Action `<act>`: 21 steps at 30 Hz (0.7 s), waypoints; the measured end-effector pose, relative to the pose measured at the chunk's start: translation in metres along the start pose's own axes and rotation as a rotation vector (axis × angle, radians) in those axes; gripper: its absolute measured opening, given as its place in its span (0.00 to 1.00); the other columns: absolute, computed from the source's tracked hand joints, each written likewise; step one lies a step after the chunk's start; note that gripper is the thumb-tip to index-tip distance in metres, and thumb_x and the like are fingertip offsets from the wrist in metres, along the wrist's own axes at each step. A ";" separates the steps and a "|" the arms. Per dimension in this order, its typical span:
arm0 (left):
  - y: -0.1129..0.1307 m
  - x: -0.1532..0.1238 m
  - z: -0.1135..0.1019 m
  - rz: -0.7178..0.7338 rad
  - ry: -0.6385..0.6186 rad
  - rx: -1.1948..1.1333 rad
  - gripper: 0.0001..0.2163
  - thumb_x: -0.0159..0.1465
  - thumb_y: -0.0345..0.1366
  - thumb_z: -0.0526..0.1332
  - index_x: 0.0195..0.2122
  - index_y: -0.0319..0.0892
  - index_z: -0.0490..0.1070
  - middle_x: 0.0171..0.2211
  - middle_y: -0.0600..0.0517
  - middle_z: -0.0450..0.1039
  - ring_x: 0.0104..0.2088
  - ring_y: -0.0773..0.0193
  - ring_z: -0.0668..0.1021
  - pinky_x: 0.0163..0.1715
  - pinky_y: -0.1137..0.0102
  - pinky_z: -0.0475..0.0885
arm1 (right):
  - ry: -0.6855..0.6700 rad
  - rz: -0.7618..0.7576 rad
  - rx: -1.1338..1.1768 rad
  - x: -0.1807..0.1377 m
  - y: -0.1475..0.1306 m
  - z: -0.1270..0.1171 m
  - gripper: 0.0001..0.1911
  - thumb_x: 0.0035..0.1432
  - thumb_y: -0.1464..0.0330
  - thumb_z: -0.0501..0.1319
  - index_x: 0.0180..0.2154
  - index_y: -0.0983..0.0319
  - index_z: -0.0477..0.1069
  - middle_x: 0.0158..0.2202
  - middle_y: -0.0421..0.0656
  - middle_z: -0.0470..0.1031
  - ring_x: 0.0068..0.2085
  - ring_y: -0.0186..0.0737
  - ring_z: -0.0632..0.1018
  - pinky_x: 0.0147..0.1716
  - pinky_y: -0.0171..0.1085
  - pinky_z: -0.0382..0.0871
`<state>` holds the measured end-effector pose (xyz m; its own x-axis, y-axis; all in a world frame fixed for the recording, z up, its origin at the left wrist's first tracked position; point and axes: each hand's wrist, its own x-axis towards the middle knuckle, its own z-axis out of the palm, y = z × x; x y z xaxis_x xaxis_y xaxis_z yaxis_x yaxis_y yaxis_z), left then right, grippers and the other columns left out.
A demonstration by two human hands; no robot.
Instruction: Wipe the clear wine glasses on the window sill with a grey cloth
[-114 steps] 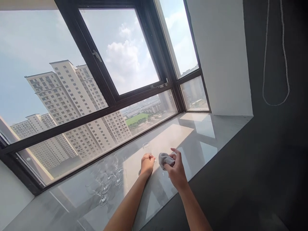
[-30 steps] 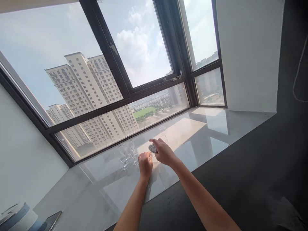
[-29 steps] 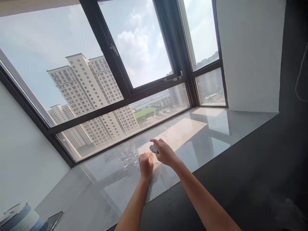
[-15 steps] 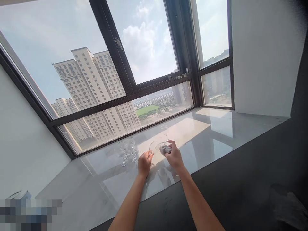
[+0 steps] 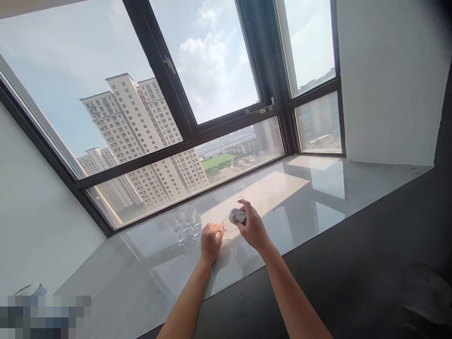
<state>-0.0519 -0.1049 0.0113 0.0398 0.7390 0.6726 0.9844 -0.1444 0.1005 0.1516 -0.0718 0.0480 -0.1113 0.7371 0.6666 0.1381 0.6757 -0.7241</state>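
Note:
Over the window sill, my left hand [image 5: 212, 241] is closed on the stem end of a clear stemmed glass [image 5: 228, 224], which lies tilted between my two hands. My right hand [image 5: 253, 228] grips a bunched grey cloth [image 5: 237, 216] and presses it at the glass bowl; the fingers hide part of the cloth. Several clear stemmed glasses [image 5: 181, 227] stand grouped to the left of my left hand. Beyond my right hand stands another clear glass [image 5: 239, 190], its lower part partly covered by the fingers.
The glossy light sill [image 5: 282, 235] runs along the dark-framed window [image 5: 226, 132], with its front edge near my forearms. A white wall [image 5: 384, 89] closes off the right side. At lower left is a pale object [image 5: 31, 289] above a blurred patch.
My right hand has shifted slightly left with the cloth, now over the glass bowl. The glass has turned a little in my left hand. The view has tilted slightly.

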 end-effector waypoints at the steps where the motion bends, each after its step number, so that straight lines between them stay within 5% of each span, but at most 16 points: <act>1: 0.000 0.000 0.000 0.002 0.001 -0.015 0.09 0.66 0.34 0.57 0.34 0.44 0.77 0.30 0.50 0.75 0.36 0.59 0.74 0.39 0.66 0.66 | 0.019 0.019 -0.030 0.000 0.005 -0.001 0.33 0.47 0.78 0.55 0.57 0.59 0.61 0.40 0.44 0.72 0.42 0.42 0.73 0.42 0.40 0.67; 5: 0.000 0.001 0.000 0.004 -0.013 -0.045 0.09 0.67 0.35 0.57 0.37 0.44 0.78 0.33 0.49 0.77 0.38 0.58 0.75 0.40 0.65 0.67 | 0.016 0.102 -0.077 -0.001 0.021 -0.007 0.31 0.47 0.78 0.54 0.55 0.59 0.62 0.40 0.43 0.72 0.40 0.41 0.72 0.40 0.38 0.66; 12: 0.003 0.001 -0.003 0.019 -0.003 0.033 0.10 0.67 0.35 0.57 0.39 0.45 0.79 0.31 0.49 0.75 0.38 0.57 0.73 0.41 0.64 0.67 | -0.236 0.022 -0.022 0.001 0.013 -0.012 0.33 0.45 0.80 0.53 0.55 0.58 0.62 0.36 0.40 0.70 0.36 0.38 0.71 0.36 0.34 0.64; 21: 0.006 0.001 -0.002 0.039 -0.055 -0.046 0.07 0.66 0.35 0.60 0.32 0.44 0.76 0.31 0.51 0.76 0.37 0.59 0.74 0.41 0.66 0.66 | -0.011 0.172 -0.256 0.000 0.025 -0.001 0.33 0.46 0.82 0.53 0.56 0.61 0.63 0.37 0.46 0.73 0.43 0.47 0.71 0.39 0.38 0.62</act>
<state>-0.0460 -0.1065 0.0140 0.0886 0.7671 0.6354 0.9731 -0.2028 0.1091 0.1555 -0.0550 0.0304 -0.0751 0.8414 0.5351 0.3993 0.5171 -0.7571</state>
